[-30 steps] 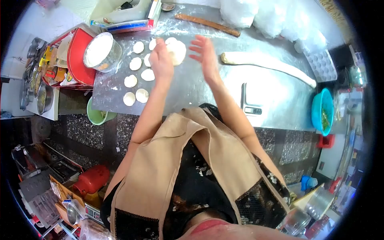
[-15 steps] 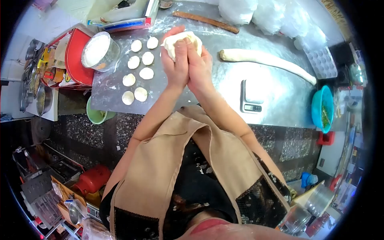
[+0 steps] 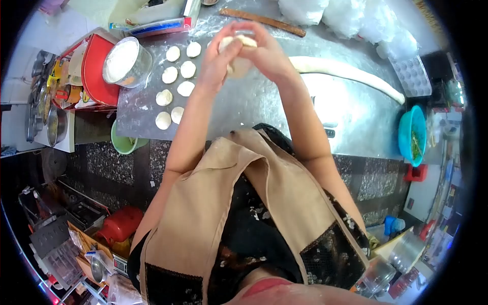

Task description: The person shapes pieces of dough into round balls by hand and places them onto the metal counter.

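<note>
Above the metal table (image 3: 235, 109), near its far side, a piece of pale dough (image 3: 246, 41) is held between both hands. My left hand (image 3: 217, 61) curls round its left side, thumb across the front. My right hand (image 3: 267, 53) closes on it from the right, with fingers bent over the far edge. Much of the dough is hidden by the fingers. Left of the hands, several round dough pieces (image 3: 170, 75) lie in two rough columns. To the right stretches a long dough roll (image 3: 351, 76), its left end behind my right forearm.
A tub of flour (image 3: 121, 62) stands at the left, beside a red container (image 3: 96, 71). A wooden stick (image 3: 264, 22) and plastic bags (image 3: 340, 18) lie at the back. A small scale (image 3: 330, 114) is partly behind my right arm. A blue basin (image 3: 411, 134) sits at the right edge.
My hands have moved slightly up and apart at the wrists, the right one swinging rightward. The dough between them shows less, and my right arm now covers part of the scale and roll.
</note>
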`<control>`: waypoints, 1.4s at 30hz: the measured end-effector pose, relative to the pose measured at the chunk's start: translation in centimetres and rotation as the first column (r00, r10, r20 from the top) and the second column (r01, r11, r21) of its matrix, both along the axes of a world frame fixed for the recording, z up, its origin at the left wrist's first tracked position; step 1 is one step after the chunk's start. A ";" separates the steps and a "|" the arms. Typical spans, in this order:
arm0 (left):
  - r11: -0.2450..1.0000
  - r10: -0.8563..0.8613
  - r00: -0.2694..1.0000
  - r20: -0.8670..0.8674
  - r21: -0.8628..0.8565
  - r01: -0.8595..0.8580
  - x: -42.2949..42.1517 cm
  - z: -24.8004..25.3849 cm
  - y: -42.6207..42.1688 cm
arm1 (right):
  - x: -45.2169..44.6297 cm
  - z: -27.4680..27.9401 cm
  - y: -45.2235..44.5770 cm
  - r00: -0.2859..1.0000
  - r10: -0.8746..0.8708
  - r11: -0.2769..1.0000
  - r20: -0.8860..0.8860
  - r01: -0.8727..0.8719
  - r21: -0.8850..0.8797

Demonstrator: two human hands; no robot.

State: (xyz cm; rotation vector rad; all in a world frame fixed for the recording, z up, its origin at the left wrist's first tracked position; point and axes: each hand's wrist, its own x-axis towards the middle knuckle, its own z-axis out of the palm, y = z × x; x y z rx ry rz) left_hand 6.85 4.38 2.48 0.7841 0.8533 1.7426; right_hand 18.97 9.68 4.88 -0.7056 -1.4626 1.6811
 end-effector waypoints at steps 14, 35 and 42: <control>0.829 0.558 0.665 -0.497 0.383 -0.409 2.4 -0.6 2.2 | -2.6 -1.7 -1.7 0.868 -0.450 0.846 -0.209 0.489 0.212; 0.963 -0.059 0.981 -0.185 0.249 0.105 1.3 5.4 -4.2 | 3.6 2.7 -3.8 0.975 0.064 0.992 -0.212 -0.039 0.117; 0.958 -0.139 0.940 -0.311 0.198 0.207 0.0 5.5 -5.1 | 5.6 3.7 -3.5 0.991 -0.009 0.887 0.136 -0.055 0.459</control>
